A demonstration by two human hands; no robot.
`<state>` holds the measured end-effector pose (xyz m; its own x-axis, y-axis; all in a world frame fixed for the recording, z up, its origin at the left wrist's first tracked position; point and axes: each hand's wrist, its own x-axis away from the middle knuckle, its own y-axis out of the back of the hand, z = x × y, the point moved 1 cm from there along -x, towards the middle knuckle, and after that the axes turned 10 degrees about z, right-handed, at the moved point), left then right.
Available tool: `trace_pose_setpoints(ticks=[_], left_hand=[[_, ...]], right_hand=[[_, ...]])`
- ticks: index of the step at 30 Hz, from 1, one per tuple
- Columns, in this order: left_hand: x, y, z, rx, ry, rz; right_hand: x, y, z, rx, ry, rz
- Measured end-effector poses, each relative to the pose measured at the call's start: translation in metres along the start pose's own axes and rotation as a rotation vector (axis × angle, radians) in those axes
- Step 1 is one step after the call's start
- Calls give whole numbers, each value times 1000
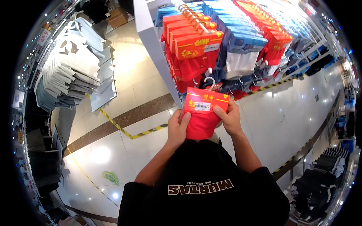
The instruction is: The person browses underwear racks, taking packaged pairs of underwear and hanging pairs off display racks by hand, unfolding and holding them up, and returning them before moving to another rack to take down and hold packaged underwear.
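Note:
Both hands hold one pack of red underwear point(203, 124) in front of my chest. Its red-orange card header carries yellow characters and a white barcode sticker, and a white plastic hook point(209, 81) rises from the top. My left hand point(178, 126) grips the left edge, thumb on the front. My right hand point(229, 116) pinches the right edge, its thumb beside the sticker. The other fingers are partly hidden behind the pack. Just beyond, similar red packs point(196, 49) hang from a display hook, beside blue-headed packs point(246, 45) with white cloth.
A white display rack point(154, 49) with a side panel stands ahead. Light garments point(68, 71) hang at the left, dark clothes point(315, 188) at the lower right. Yellow-black tape point(132, 135) runs along the tiled floor, which bears a green sticker point(110, 177).

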<state>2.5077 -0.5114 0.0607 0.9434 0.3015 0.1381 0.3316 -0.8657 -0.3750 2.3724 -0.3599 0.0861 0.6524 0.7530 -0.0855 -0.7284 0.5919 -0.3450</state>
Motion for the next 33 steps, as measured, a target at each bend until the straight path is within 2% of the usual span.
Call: trace_pose_setpoints(ticks=[3,16,19,20,23,24,26,29,32,33], left_hand=[[-5,0,7,-67,-125,-29],[-6,18,17,-31,-18,53],[-5,18,27,-113,-72,104],[-4,16,30,-148,-54,83],[5,40,54,-341,190,271],[9,40,55,-339,259,257],[15,41,62,-351,255,292],[18,36,58,-337,243,317],[13,29,50,-347,234,305],[10,27,50,-357,233,300]], right_hand=[[3,-1,4,73,38,29],[6,-12,0,57,-37,6],[4,-8,-9,171,-43,-64],[6,-5,-18,90,-50,-118],[11,2,-45,-142,-75,-272],[14,3,-51,-209,-92,-323],[22,9,-70,-318,-132,-401],[41,23,-105,-203,-235,-499],[54,25,-119,-82,-268,-478],[55,21,-116,-44,-221,-454]])
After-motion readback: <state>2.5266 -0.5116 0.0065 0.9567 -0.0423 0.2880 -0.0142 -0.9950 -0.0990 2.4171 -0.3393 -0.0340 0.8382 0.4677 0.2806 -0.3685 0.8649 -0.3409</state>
